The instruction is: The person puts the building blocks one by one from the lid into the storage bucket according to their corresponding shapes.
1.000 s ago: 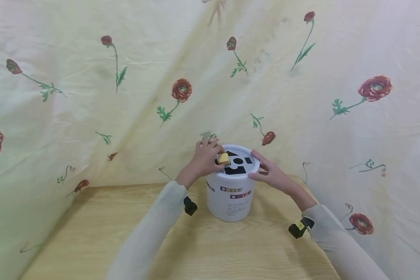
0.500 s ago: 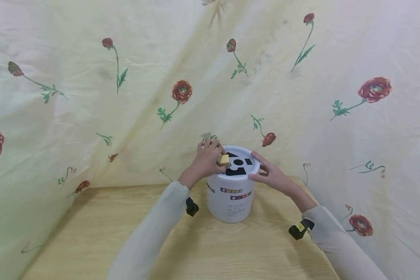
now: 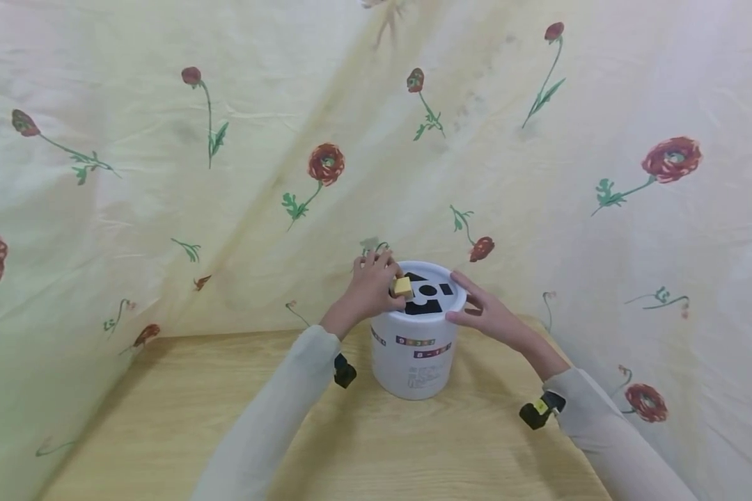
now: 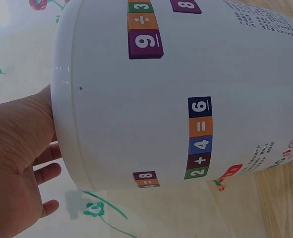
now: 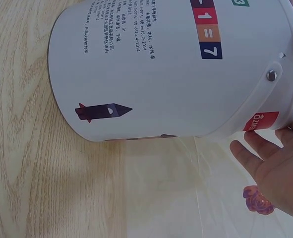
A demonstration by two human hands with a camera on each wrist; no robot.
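Observation:
A white shape-sorter bucket stands upright on the wooden table, its lid cut with several dark shaped openings. At the lid's left side my left hand pinches a yellow block between thumb and fingers, over the lid. The left wrist view shows this hand reaching behind the rim, which hides the block and some fingertips. My right hand rests against the right of the rim, thumb in front and fingers farther back. Seen from the right wrist, its fingers are spread and fairly straight, tips at the rim.
A wood-grain table lies under the bucket, with a floral cloth hanging behind and at both sides. A white carrying handle is riveted to the bucket. Black wrist cameras hang below both sleeves.
My left hand stays at the lid's left side with the yellow block, which has shifted and turned only slightly. The right hand keeps its place on the rim.

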